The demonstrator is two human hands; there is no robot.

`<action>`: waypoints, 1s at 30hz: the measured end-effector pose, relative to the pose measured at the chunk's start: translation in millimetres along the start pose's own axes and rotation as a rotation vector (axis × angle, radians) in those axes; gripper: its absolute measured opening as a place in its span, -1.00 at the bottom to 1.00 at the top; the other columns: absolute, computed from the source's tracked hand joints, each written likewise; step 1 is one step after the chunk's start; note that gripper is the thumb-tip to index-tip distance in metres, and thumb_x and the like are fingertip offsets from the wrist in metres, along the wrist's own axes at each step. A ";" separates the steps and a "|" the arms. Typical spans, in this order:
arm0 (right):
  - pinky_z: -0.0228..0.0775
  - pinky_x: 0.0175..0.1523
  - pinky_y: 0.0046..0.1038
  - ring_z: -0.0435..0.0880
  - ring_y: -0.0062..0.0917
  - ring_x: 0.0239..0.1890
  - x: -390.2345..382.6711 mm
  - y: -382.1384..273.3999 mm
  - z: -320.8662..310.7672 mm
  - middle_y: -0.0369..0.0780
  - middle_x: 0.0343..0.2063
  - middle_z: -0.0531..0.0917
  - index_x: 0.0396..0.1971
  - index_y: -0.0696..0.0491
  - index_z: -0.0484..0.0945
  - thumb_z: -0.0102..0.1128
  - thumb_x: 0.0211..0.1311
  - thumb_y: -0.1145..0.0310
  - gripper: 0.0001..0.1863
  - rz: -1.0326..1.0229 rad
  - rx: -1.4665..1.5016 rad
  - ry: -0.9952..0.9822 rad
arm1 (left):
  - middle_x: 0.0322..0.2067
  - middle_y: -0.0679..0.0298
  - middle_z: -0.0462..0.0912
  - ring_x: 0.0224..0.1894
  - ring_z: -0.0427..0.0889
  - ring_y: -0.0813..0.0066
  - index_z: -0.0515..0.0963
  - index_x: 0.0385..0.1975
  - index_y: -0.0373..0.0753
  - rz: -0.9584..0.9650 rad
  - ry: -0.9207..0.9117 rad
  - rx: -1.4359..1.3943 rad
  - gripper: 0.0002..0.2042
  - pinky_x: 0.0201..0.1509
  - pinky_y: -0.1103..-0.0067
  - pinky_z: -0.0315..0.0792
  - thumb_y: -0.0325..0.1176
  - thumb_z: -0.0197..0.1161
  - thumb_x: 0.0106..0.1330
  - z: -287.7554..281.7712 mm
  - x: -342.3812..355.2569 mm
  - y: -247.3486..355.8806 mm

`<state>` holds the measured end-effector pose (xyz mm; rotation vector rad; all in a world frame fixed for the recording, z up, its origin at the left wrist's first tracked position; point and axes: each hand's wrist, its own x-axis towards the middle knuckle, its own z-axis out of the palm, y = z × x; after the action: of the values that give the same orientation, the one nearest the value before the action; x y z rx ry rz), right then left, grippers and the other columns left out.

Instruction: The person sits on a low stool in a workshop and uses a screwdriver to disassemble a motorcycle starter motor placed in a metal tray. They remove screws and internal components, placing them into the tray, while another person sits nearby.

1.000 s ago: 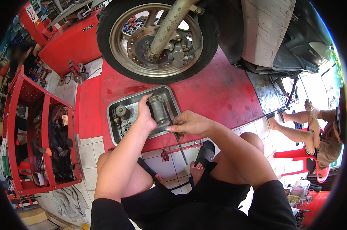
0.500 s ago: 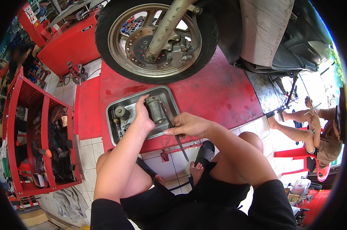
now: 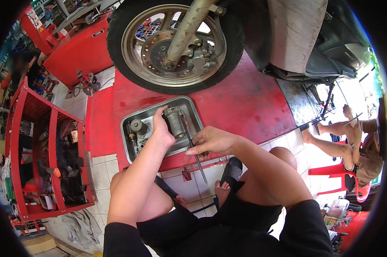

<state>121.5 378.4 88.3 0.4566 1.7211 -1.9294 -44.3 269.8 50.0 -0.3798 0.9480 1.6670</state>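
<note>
Your left hand [image 3: 161, 128], in the head camera's view, steadies a grey metal cylinder with a lugged far end [image 3: 175, 124] within the walls of a rectangular silver metal tray [image 3: 194, 108], as your right hand [image 3: 211, 140] grips a thin, dark, straight rod [image 3: 197, 162]. The tray sits on a flat red platform [image 3: 249, 111], close to its near edge; past that edge, white floor tiles [image 3: 188, 185] show between your knees. A spoked wheel with a black tyre [image 3: 152, 53] bounds your reach just beyond the tray's far rim, while to the right the platform runs on toward a grey textured metal plate [image 3: 291, 96]. A red metal shelf cart [image 3: 54, 141] stands to the left, well apart from your forearm.

The cylinder's long axis runs far to near, its near end leaning slightly right. The rod slants the same way, from beside the cylinder's right side to a near tip out over the tiles; whether it touches the cylinder cannot be made out. Your left fingers wrap the cylinder, partly hidden; your right thumb and fingers are drawn together on the rod. A grey round part [image 3: 138, 126] lies in the tray's left half.

Compared with half a second ago, the rod's near tip has swung slightly left, away from your right foot [image 3: 221, 192], while the cylinder keeps its place in the tray.
</note>
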 end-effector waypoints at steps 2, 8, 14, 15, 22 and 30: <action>0.56 -0.25 -0.50 0.65 -0.59 -0.41 1.5 2.9 0.2 -0.19 -0.41 0.68 0.00 0.35 0.51 0.39 0.23 0.35 -0.54 -0.013 0.016 0.018 | -0.33 0.07 0.62 -0.34 0.57 0.12 0.55 -0.17 -0.31 0.010 0.002 0.009 -0.50 -0.18 0.22 0.47 0.06 -0.06 0.29 -0.3 1.4 -0.1; 0.53 -0.31 -0.49 0.66 -0.57 -0.43 1.7 9.3 5.8 -0.17 -0.41 0.68 -0.04 0.35 0.50 0.44 0.18 0.33 -0.52 -0.132 0.206 0.026 | -0.34 0.07 0.62 -0.36 0.56 0.12 0.55 -0.18 -0.31 -0.015 -0.016 -0.008 -0.50 -0.19 0.22 0.47 0.06 -0.06 0.29 -2.3 2.4 0.6; 0.51 -0.34 -0.53 0.64 -0.62 -0.46 1.2 7.1 2.9 -0.23 -0.45 0.67 -0.12 0.30 0.56 0.44 0.19 0.31 -0.59 -0.091 0.088 0.044 | -0.42 0.11 0.61 -0.40 0.56 0.15 0.56 -0.26 -0.26 -0.005 0.022 -0.001 -0.55 -0.22 0.23 0.48 0.05 -0.04 0.30 -1.3 2.5 -0.3; 0.50 -0.35 -0.55 0.63 -0.62 -0.47 2.4 10.2 2.5 -0.23 -0.46 0.66 -0.13 0.30 0.57 0.44 0.19 0.30 -0.60 -0.079 0.086 0.060 | -0.45 0.12 0.62 -0.42 0.57 0.15 0.57 -0.29 -0.25 0.002 0.028 -0.005 -0.57 -0.24 0.23 0.48 0.04 -0.02 0.30 -1.9 3.3 -0.4; 0.49 -0.41 -0.56 0.59 -0.63 -0.49 7.1 20.8 -1.9 -0.23 -0.45 0.65 -0.11 0.31 0.57 0.43 0.21 0.26 -0.56 0.005 0.096 0.143 | -0.37 0.18 0.66 -0.35 0.63 0.21 0.58 -0.25 -0.16 0.101 0.147 0.078 -0.59 -0.19 0.28 0.53 0.04 -0.06 0.35 -0.4 9.1 -4.3; 0.49 -0.49 -0.47 0.53 -0.56 -0.56 6.6 23.2 -8.0 -0.26 -0.52 0.52 -0.16 0.30 0.58 0.44 0.19 0.23 -0.57 0.091 0.112 0.271 | -0.33 0.23 0.66 -0.29 0.66 0.27 0.56 -0.22 -0.14 0.136 0.227 0.139 -0.63 -0.10 0.25 0.55 0.02 -0.04 0.37 -16.9 27.9 -4.3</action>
<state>128.8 383.8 64.6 0.8578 1.7247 -1.9768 -53.2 275.8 18.8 -0.4237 1.2755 1.6929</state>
